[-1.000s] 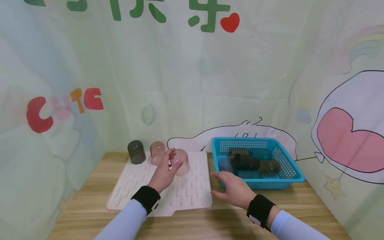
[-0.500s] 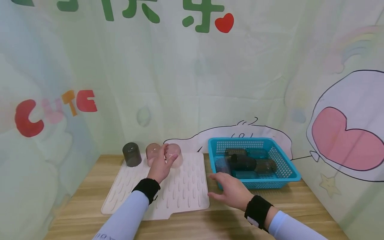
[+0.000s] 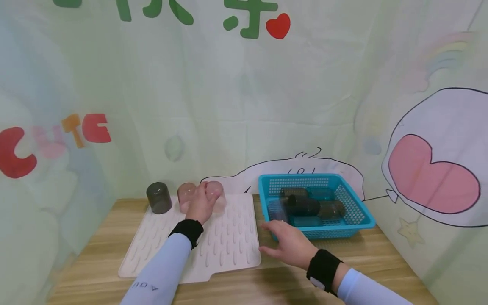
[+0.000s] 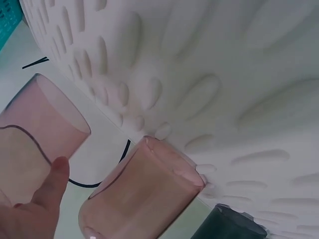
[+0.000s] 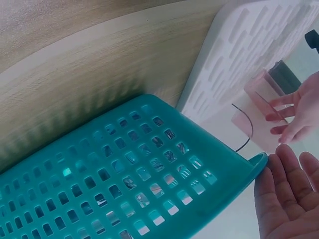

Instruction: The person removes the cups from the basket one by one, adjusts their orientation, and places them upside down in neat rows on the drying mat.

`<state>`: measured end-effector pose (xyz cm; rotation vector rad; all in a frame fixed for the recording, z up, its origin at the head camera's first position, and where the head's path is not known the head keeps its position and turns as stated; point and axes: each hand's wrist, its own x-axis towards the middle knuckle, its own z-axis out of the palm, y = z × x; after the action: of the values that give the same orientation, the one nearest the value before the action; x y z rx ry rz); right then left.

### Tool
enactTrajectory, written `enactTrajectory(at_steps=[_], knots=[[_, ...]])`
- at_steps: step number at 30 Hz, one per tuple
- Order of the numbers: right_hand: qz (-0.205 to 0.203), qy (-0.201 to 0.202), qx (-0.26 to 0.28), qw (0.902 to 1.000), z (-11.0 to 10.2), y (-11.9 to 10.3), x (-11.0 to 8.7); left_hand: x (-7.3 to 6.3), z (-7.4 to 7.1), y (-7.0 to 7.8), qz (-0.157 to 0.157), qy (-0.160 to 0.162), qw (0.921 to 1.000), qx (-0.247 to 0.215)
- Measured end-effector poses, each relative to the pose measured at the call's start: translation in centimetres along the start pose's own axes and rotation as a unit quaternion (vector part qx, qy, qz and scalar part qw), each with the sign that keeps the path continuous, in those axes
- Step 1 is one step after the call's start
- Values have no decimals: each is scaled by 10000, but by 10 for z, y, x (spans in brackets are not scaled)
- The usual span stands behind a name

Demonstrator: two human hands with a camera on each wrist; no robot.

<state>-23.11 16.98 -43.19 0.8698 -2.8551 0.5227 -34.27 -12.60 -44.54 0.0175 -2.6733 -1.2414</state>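
My left hand [image 3: 203, 204] grips a clear pink cup [image 3: 220, 204] over the back edge of the white ridged drying mat [image 3: 225, 250]. This cup is mouth down; in the left wrist view its open end [image 4: 62, 107] faces the mat and a fingertip [image 4: 61, 167] lies on its side. Close on its left, another pink cup [image 3: 185, 192] stands upside down, partly behind the hand. A dark grey cup [image 3: 159, 198] is upside down at the mat's back left corner. My right hand [image 3: 291, 244], fingers relaxed and holding nothing, hovers by the blue basket's front left corner.
The blue perforated basket [image 3: 335, 232] stands right of the mat with several dark and bluish clear cups [image 3: 305, 205] lying in it. Wooden tabletop [image 3: 236, 292] shows in front of the mat. A printed cloth [image 3: 213, 93] hangs directly behind.
The left hand has brought its pink cup back and left, near the other pink cup, then lowered it slightly. The right hand keeps its place by the basket. The head view has shifted slightly.
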Motion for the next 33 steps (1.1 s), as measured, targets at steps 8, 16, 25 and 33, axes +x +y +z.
enactTrajectory(at_steps=[8, 16, 25, 33], knots=[[-10, -80, 49, 10000, -1, 0, -1, 15, 10, -8, -20, 134, 9996, 256], [-75, -42, -71, 9999, -2, 1, -1, 20, 16, -14, -104, 24, 9987, 497], [-130, -25, -147, 9998, -4, -3, -3, 29, 17, -23, -126, -168, 9984, 524], [-69, -48, -146, 9999, -3, -1, -2, 28, 19, -21, -141, -159, 9976, 662]])
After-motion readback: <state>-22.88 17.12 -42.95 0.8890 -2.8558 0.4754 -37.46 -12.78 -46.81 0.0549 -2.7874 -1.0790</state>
